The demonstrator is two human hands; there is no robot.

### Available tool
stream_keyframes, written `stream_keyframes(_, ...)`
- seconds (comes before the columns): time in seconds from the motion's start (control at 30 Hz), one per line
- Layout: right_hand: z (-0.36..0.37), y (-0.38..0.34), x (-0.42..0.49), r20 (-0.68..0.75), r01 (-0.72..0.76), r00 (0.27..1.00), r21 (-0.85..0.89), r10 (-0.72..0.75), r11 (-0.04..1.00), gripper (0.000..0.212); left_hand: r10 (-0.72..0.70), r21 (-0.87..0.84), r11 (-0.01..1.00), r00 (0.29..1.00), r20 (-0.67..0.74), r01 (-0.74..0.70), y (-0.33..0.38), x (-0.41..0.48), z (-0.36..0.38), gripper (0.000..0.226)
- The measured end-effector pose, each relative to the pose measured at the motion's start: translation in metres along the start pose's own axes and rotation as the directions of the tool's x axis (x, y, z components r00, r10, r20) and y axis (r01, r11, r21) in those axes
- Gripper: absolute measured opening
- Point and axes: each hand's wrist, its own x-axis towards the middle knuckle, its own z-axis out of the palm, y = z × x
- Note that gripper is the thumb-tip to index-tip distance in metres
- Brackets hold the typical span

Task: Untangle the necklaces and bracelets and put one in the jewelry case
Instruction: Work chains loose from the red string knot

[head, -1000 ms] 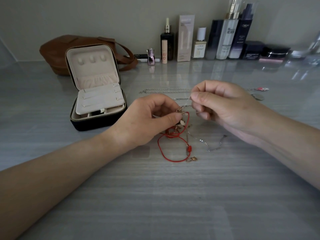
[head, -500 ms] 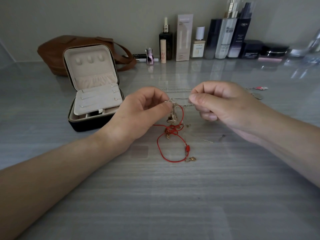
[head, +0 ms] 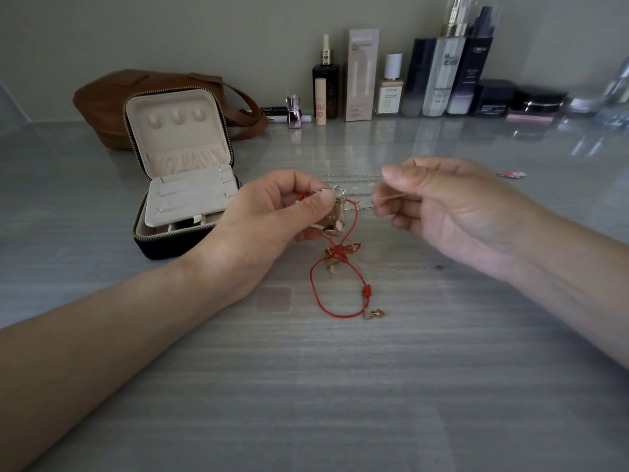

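My left hand (head: 272, 216) pinches the top of a tangle of jewelry: a red cord bracelet (head: 318, 291) with small gold charms hangs from it down onto the table. My right hand (head: 452, 209) pinches a thin silver chain (head: 391, 198) that runs from the tangle toward its fingers. More silver chain (head: 350, 177) lies on the table behind both hands, and a short piece shows under my right wrist. The black jewelry case (head: 163, 243) stands open at the left, with a cream lining and its lid upright.
A brown leather bag (head: 102, 103) lies behind the case. Several cosmetic bottles and boxes (head: 442, 73) line the back wall. A small red and white tag (head: 510, 174) lies at the right on the grey table (head: 340, 386).
Both hands have lifted the tangle higher, so the red bracelet hangs more stretched. My right hand has drawn a little to the right, pulling the silver chain out from the knot.
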Motion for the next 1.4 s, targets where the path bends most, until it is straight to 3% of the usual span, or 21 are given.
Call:
stream_keyframes(0.13,0.001,-0.002,0.002,-0.020,-0.024,0.999,0.243,0.030,0.970,0.012,-0.019,-0.042,0.999,1.000,0.023,0.020,0.002,-0.001,0.002,0.015)
stream_keyframes(0.37,0.004,-0.008,0.002,-0.071,-0.011,0.996,0.427,0.046,0.904,0.021,-0.022,-0.081,0.996,0.999,0.044,0.026,0.006,-0.004,0.006,0.010)
stream_keyframes(0.5,0.005,-0.009,0.001,-0.100,0.007,0.994,0.507,0.050,0.862,0.013,-0.026,-0.062,0.998,0.999,0.045,0.028,0.006,-0.005,0.005,0.010)
stream_keyframes(0.67,0.005,-0.010,-0.001,-0.079,-0.006,0.996,0.380,0.039,0.925,0.015,-0.025,-0.003,1.000,0.998,0.054,0.026,0.005,-0.005,0.004,0.013)
stream_keyframes(0.9,0.010,-0.011,-0.006,0.057,-0.054,0.997,0.226,0.042,0.973,0.022,-0.006,0.125,0.992,0.994,0.113,-0.008,0.005,-0.008,0.007,0.016)
stream_keyframes(1.2,0.016,-0.013,-0.010,0.194,-0.129,0.976,0.161,0.096,0.979,0.027,-0.061,0.120,0.992,0.985,0.163,0.041,0.007,-0.008,0.006,0.015)
stream_keyframes(1.4,0.019,-0.014,-0.011,0.269,-0.161,0.955,0.128,0.122,0.979,0.028,-0.002,0.233,0.972,0.989,0.145,-0.033,0.008,-0.011,0.011,0.009)
